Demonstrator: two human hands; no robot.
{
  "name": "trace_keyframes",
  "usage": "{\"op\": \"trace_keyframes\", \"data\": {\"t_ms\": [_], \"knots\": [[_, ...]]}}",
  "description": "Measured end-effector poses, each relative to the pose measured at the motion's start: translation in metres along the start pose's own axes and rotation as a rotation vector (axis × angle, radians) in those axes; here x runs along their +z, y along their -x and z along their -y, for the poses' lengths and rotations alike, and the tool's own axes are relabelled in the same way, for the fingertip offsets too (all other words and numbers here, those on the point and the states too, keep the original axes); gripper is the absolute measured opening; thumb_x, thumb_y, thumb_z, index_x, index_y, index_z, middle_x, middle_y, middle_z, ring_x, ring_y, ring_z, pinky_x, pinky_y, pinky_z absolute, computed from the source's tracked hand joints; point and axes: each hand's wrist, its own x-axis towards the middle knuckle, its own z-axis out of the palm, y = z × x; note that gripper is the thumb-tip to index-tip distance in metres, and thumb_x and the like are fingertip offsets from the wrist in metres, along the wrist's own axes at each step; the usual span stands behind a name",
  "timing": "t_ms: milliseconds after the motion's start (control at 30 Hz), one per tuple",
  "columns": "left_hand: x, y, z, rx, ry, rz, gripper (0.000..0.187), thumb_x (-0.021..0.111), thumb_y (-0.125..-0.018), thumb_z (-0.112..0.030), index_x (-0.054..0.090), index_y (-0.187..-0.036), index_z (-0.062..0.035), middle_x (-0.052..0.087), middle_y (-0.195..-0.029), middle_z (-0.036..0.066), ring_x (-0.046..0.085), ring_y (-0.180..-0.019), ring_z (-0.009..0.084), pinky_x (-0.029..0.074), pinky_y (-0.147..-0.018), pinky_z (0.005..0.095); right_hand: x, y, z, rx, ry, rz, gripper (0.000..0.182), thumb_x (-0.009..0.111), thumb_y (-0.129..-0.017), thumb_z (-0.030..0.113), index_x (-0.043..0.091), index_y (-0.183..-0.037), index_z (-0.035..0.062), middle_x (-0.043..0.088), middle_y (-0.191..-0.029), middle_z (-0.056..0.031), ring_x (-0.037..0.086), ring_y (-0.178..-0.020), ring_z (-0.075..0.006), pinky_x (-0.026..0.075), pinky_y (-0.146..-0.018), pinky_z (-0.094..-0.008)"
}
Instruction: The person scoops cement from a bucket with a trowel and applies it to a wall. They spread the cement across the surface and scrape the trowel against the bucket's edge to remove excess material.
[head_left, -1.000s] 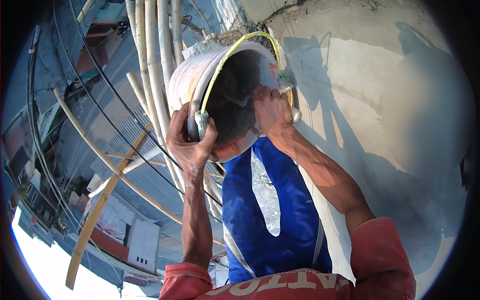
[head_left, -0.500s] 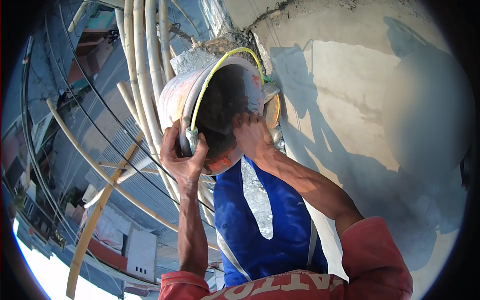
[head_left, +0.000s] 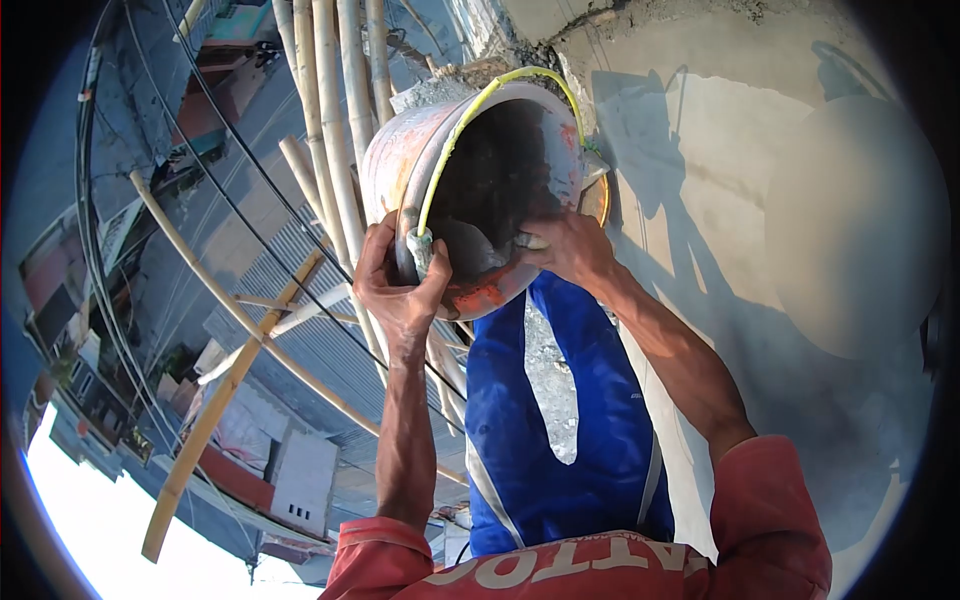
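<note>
A pale, stained bucket point(head_left: 408, 150) with a yellow handle point(head_left: 462, 125) is tipped so its dark mouth faces me. My left hand point(head_left: 402, 285) grips the rim at its lower left, beside the wrapped end of the handle. My right hand point(head_left: 572, 248) is at the lower right of the mouth, fingers partly inside and curled round a small pale piece that I cannot make out. Near those fingers, inside the bucket, a grey rounded shape point(head_left: 465, 245) shows. Red-orange smears mark the lower inner wall.
Bamboo poles point(head_left: 328, 120) run along the left of the bucket, with crossed poles point(head_left: 262, 335) and black cables point(head_left: 235, 215) further left. Rooftops lie far below. A plastered wall point(head_left: 720, 150) with shadows stands at the right. A round orange-rimmed object point(head_left: 600, 200) is behind the bucket.
The bucket and both hands appear further right in view. My right hand has shifted from the inner right wall toward the lower rim, and the grey shape inside now shows.
</note>
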Motion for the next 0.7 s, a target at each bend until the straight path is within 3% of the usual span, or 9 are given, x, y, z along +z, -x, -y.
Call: {"op": "trace_keyframes", "data": {"t_ms": [133, 300, 400, 467, 567, 633, 700], "knots": [[-0.006, -0.007, 0.011, -0.046, 0.04, -0.083, 0.041, 0.068, -0.071, -0.002, 0.058, -0.11, 0.0062, 0.055, -0.09, 0.001, 0.051, -0.08, 0.0078, 0.042, -0.074, 0.0213, 0.001, 0.024, -0.012, -0.057, -0.291, -0.208, 0.032, 0.072, -0.07, 0.025, 0.067, -0.098, 0.0098, 0.067, -0.085, -0.0124, 0.065, -0.076, -0.031, 0.053, -0.067, -0.0384], [-0.001, -0.013, 0.016, -0.052, 0.068, -0.206, 0.044, 0.069, -0.075, -0.003, 0.056, -0.116, 0.0058, 0.059, -0.09, 0.002, 0.053, -0.078, 0.0077, 0.044, -0.073, 0.0208, 0.0, 0.041, -0.018, 0.108, -0.432, -0.427, 0.026, 0.073, -0.071, 0.014, 0.065, -0.094, 0.004, 0.066, -0.084, -0.0122, 0.066, -0.079, -0.0283, 0.052, -0.067, -0.0341], [0.0, -0.016, 0.015, -0.072, 0.044, -0.241, 0.041, 0.069, -0.076, -0.003, 0.057, -0.114, 0.0052, 0.059, -0.091, 0.002, 0.054, -0.08, 0.0077, 0.044, -0.075, 0.0206, 0.01, 0.034, -0.036, 0.198, -0.602, -0.512, 0.025, 0.072, -0.073, 0.013, 0.062, -0.093, 0.0028, 0.066, -0.082, -0.0131, 0.065, -0.077, -0.0288, 0.05, -0.067, -0.0342], [-0.005, -0.015, 0.022, -0.07, 0.014, -0.198, 0.047, 0.07, -0.079, -0.005, 0.052, -0.122, 0.0066, 0.061, -0.103, 0.007, 0.056, -0.089, 0.0105, 0.044, -0.083, 0.0238, 0.011, 0.019, -0.047, 0.269, -0.613, -0.575, 0.023, 0.069, -0.076, 0.015, 0.06, -0.092, 0.0019, 0.065, -0.079, -0.0141, 0.064, -0.073, -0.0279, 0.049, -0.065, -0.0367], [-0.012, -0.012, 0.031, -0.057, -0.027, -0.184, 0.046, 0.07, -0.079, -0.005, 0.054, -0.12, 0.0057, 0.061, -0.101, 0.006, 0.056, -0.089, 0.0103, 0.044, -0.083, 0.0238, 0.017, -0.017, -0.083, 0.336, -0.509, -0.667, 0.022, 0.066, -0.08, 0.019, 0.06, -0.091, 0.0011, 0.062, -0.07, -0.0107, 0.06, -0.063, -0.0229, 0.046, -0.059, -0.0333], [-0.015, -0.009, 0.031, -0.038, -0.047, -0.181, 0.045, 0.07, -0.078, -0.005, 0.055, -0.119, 0.005, 0.061, -0.099, 0.005, 0.056, -0.087, 0.0097, 0.045, -0.082, 0.0236, 0.014, -0.041, -0.104, 0.417, -1.043, -0.545, 0.023, 0.065, -0.082, 0.024, 0.06, -0.084, 0.002, 0.057, -0.062, -0.005, 0.055, -0.055, -0.0157, 0.041, -0.052, -0.0286], [-0.016, -0.008, 0.032, -0.048, -0.049, -0.197, 0.041, 0.069, -0.076, -0.005, 0.056, -0.114, 0.0044, 0.059, -0.096, 0.004, 0.054, -0.085, 0.0095, 0.044, -0.08, 0.0235, 0.009, -0.061, -0.114, 0.433, -1.146, -0.538, 0.022, 0.065, -0.082, 0.025, 0.06, -0.081, 0.0033, 0.055, -0.062, -0.0028, 0.052, -0.054, -0.0128, 0.039, -0.05, -0.0265]]}}
